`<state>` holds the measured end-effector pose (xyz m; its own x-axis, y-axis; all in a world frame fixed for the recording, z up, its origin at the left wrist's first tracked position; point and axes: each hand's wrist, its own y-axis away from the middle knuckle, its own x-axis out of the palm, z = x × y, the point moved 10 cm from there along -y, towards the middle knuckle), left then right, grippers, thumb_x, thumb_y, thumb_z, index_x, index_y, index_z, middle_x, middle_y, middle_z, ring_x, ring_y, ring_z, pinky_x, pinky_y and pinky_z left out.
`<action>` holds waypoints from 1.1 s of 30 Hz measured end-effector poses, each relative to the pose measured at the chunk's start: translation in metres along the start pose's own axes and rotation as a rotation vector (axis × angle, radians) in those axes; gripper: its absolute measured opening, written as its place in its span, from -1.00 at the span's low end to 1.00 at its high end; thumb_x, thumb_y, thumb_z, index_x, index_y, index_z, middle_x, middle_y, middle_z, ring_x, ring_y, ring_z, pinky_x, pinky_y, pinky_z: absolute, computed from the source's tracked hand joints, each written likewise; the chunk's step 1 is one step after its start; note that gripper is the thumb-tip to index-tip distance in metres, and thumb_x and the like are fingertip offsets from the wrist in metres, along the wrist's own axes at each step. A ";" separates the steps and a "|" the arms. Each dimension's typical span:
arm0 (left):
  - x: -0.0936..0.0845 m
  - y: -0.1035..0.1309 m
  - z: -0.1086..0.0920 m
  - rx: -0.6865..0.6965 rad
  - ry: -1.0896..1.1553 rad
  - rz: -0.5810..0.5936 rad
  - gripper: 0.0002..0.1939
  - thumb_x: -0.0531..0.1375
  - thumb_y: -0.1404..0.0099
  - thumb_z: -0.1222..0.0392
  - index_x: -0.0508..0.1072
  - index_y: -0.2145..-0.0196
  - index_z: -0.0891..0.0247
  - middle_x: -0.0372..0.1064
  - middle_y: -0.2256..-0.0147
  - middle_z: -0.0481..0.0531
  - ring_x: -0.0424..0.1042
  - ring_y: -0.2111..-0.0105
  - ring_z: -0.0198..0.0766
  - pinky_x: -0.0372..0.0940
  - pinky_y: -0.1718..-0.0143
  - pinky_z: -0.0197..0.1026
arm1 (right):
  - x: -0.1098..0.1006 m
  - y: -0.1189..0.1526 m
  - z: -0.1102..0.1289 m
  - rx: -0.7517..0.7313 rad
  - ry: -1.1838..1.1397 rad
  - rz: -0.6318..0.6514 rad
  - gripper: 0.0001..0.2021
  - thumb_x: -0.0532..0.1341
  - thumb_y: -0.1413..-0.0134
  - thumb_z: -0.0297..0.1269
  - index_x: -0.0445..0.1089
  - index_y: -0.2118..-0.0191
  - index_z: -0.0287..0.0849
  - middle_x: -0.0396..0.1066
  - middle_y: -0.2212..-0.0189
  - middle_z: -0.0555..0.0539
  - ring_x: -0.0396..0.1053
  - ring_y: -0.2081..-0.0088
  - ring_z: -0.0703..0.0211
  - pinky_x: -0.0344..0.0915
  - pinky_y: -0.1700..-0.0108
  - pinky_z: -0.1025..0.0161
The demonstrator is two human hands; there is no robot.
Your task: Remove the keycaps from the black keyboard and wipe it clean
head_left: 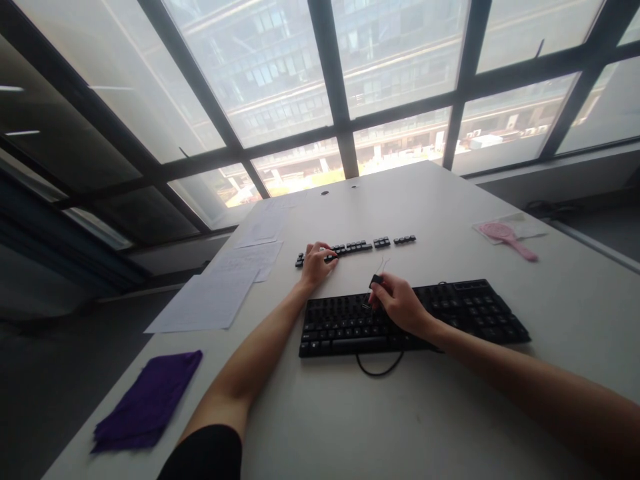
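Note:
A black keyboard point(345, 346) lies across the white table in front of me, with the keycaps gone from part of its upper left. Above it, my right hand point(400, 303) grips a small black keycap puller point(376, 281) whose thin wires stick up past the fingers. Beyond the keyboard stands a row of loose black keycaps point(357, 247), split into groups. My left hand point(317, 265) reaches to the left part of this row, thumb and index finger closed about a dark keycap point(331, 257). Its fingers partly hide the keycaps behind.
White paper sheets point(203, 303) lie along the table's left side, and a folded purple cloth point(147, 400) is nearer me. At the right, a pink hairbrush point(505, 235) rests by a clear plastic bag point(533, 229). The keyboard's cable point(380, 375) loops out in front.

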<state>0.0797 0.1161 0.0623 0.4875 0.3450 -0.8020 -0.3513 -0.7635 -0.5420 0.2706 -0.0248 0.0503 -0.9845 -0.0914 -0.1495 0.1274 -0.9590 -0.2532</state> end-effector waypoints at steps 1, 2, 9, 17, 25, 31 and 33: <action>0.000 0.000 0.000 -0.004 0.000 0.001 -0.89 0.30 -0.21 0.23 0.60 0.27 0.19 0.37 0.12 0.09 0.24 0.05 -0.07 0.21 -0.08 -0.02 | 0.000 0.000 0.000 -0.001 -0.002 -0.001 -0.78 0.12 -0.27 -0.16 0.28 0.38 -0.14 0.46 0.50 -0.03 0.44 0.49 0.17 0.34 0.37 0.24; -0.001 0.000 0.001 -0.008 -0.001 0.002 -0.88 0.30 -0.21 0.23 0.60 0.27 0.19 0.37 0.12 0.09 0.24 0.05 -0.06 0.21 -0.08 -0.02 | 0.000 0.000 0.000 -0.002 -0.006 -0.001 -0.78 0.12 -0.27 -0.16 0.28 0.38 -0.14 0.46 0.50 -0.03 0.43 0.49 0.17 0.34 0.37 0.24; -0.003 0.000 0.001 -0.037 0.001 -0.006 -0.86 0.31 -0.19 0.25 0.60 0.24 0.20 0.39 0.13 0.10 0.26 0.04 -0.05 0.22 -0.09 -0.02 | -0.001 0.000 -0.001 -0.008 -0.016 -0.006 -0.77 0.12 -0.27 -0.15 0.28 0.39 -0.15 0.45 0.51 -0.03 0.42 0.50 0.17 0.32 0.40 0.24; -0.034 -0.003 -0.035 -0.010 0.083 0.007 -0.84 0.25 -0.26 0.26 0.56 0.19 0.23 0.46 0.21 0.07 0.39 0.17 -0.15 0.28 0.00 -0.08 | -0.019 0.001 0.005 -0.059 -0.042 -0.149 -0.80 0.11 -0.25 -0.18 0.28 0.38 -0.13 0.39 0.50 -0.02 0.33 0.48 0.17 0.27 0.39 0.24; -0.020 0.066 -0.151 0.002 0.350 0.284 -0.85 0.09 -0.32 0.33 0.45 0.31 0.24 0.45 0.41 -0.01 0.37 0.42 -0.25 0.26 0.36 -0.23 | -0.004 0.004 0.023 -0.157 0.233 -0.011 -0.83 0.09 -0.20 -0.35 0.25 0.44 -0.14 0.31 0.54 0.04 0.20 0.47 0.22 0.11 0.39 0.28; -0.019 0.081 -0.155 -0.044 0.418 0.233 -0.85 0.04 -0.33 0.36 0.38 0.32 0.24 0.43 0.37 0.01 0.37 0.37 -0.24 0.26 0.29 -0.22 | -0.002 0.005 0.021 -0.158 0.213 0.022 -0.83 0.08 -0.19 -0.38 0.25 0.44 -0.15 0.32 0.53 0.04 0.22 0.45 0.22 0.12 0.37 0.29; -0.020 0.079 -0.152 -0.060 0.452 0.220 -0.83 0.03 -0.31 0.39 0.40 0.30 0.23 0.44 0.35 0.00 0.39 0.34 -0.24 0.27 0.25 -0.21 | -0.003 0.004 0.021 -0.151 0.211 0.025 -0.83 0.07 -0.19 -0.38 0.25 0.44 -0.15 0.31 0.54 0.05 0.22 0.46 0.23 0.12 0.37 0.29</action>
<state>0.1637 -0.0343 0.0733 0.7090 -0.0882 -0.6997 -0.4443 -0.8264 -0.3459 0.2714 -0.0338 0.0702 -0.9359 -0.0413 -0.3499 0.1837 -0.9047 -0.3845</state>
